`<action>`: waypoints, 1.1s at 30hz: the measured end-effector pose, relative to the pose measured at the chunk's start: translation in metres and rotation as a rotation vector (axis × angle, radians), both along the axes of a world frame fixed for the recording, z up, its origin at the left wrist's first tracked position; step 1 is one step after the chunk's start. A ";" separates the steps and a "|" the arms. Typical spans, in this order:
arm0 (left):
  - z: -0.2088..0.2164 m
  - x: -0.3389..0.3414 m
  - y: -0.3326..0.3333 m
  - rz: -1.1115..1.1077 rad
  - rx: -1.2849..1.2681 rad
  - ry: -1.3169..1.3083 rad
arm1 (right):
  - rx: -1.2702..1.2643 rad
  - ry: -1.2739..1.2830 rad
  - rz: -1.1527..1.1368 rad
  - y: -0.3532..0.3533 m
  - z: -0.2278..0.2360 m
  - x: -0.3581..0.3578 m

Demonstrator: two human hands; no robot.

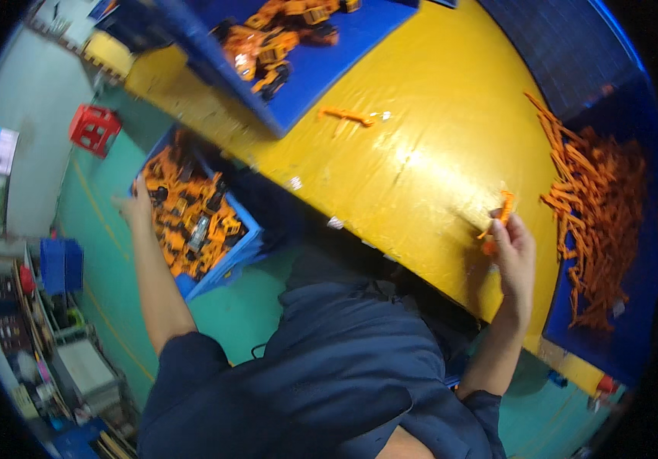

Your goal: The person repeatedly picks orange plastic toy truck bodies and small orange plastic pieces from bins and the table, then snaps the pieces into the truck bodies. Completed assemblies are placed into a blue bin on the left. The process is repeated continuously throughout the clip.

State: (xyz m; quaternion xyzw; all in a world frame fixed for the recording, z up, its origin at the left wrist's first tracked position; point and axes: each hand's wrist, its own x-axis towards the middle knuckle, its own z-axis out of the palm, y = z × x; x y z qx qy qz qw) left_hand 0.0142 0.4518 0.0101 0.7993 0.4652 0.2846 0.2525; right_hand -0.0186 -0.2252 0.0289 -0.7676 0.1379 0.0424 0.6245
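Note:
My right hand (516,246) is raised over the yellow table, pinching a thin orange plastic toy part (506,208) between thumb and fingers. On the left, my left hand (138,205) is at the outer rim of a blue crate (243,243), its fingers apart and partly blurred. That crate is filled with orange and black toy construction vehicles (184,210). Another slim orange part (346,116) lies alone on the tabletop. To the right of my right hand, a blue bin (562,325) holds a large heap of similar long orange parts (600,222).
The yellow table (421,222) runs diagonally before me. On its far side stands a blue tray (321,80) with toy vehicles (271,46). A red stool (95,129) is on the green floor, and cluttered shelves (46,336) line the left.

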 end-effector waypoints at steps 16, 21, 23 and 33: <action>0.039 0.220 -0.355 -1.076 0.429 -0.193 | -0.397 -0.471 0.131 0.040 -0.001 -0.089; 0.048 0.325 -0.344 -0.733 0.343 0.154 | 0.304 -0.113 -0.159 0.031 -0.012 -0.154; 0.049 0.340 -0.337 -0.701 0.329 0.339 | 0.250 -0.138 -0.161 0.029 -0.020 -0.169; 0.072 0.211 -0.383 -1.336 -0.893 -0.384 | -0.218 -0.200 -0.291 0.017 -0.004 -0.151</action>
